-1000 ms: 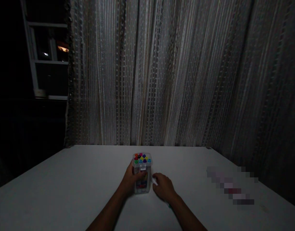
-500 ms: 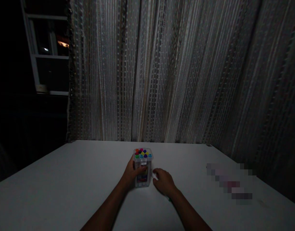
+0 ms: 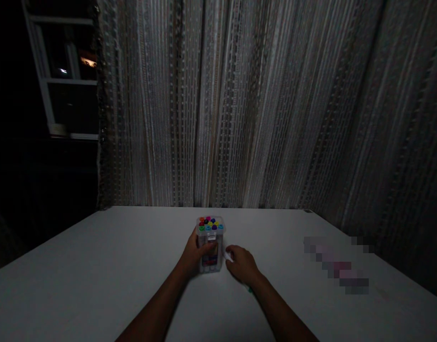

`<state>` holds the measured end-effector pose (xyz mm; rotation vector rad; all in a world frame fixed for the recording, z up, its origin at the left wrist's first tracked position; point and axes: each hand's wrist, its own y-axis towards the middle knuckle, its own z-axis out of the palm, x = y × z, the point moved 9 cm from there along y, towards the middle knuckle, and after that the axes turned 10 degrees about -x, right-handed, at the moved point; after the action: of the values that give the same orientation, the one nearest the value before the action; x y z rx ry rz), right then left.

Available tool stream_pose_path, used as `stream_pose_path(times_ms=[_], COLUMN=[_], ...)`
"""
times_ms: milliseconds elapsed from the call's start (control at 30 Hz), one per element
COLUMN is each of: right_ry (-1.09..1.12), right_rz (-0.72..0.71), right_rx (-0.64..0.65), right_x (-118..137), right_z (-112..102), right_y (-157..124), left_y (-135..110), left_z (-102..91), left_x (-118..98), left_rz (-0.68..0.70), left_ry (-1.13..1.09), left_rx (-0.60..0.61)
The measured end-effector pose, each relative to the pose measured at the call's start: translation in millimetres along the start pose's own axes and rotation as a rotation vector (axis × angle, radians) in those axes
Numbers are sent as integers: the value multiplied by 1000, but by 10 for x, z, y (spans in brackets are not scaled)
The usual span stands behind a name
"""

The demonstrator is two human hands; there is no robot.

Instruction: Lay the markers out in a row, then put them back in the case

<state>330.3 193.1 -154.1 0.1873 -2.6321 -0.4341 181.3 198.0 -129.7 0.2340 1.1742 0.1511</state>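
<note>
1. Fingers of the left hand (image 3: 189,256) close around the left side of a tall, rectangular box of clear plastic (image 3: 211,237), thumb laid across its printed label (image 3: 210,260). The box stands upright near the middle of a wide white bench (image 3: 132,256), brightly coloured round marker ends (image 3: 210,223) packed at its top.

2. Beside it, the right hand (image 3: 244,263) is curled, thumb and fingers nearly together around a slim white marker with a green end (image 3: 250,289), which shows near the wrist. Whether its white tip touches the box cannot be told.

3. Good handling here would seem to call for a firm but light left grip, the box held level so that its contents do not tip, and a relaxed pinch by the right hand, clear of the box wall.

4. Well to the right lies a blurred pinkish patch (image 3: 341,268), too pixelated to identify. Beyond the far edge hangs a grey patterned curtain (image 3: 221,104), with a white-framed window (image 3: 70,81) at left.

5. Nothing visible appears to stand between the two hands; dim light may be the chief hindrance.
</note>
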Motion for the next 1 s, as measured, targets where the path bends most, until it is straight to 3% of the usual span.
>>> stream_pose_path(times_ms=[1000], right_ry=[-26], right_rz=[7], right_rx=[14], right_x=[28], right_z=[-23], right_y=[-6], left_y=[-7], left_z=[21], left_x=[-16], left_rz=[5], left_ry=[-14], left_rx=[13])
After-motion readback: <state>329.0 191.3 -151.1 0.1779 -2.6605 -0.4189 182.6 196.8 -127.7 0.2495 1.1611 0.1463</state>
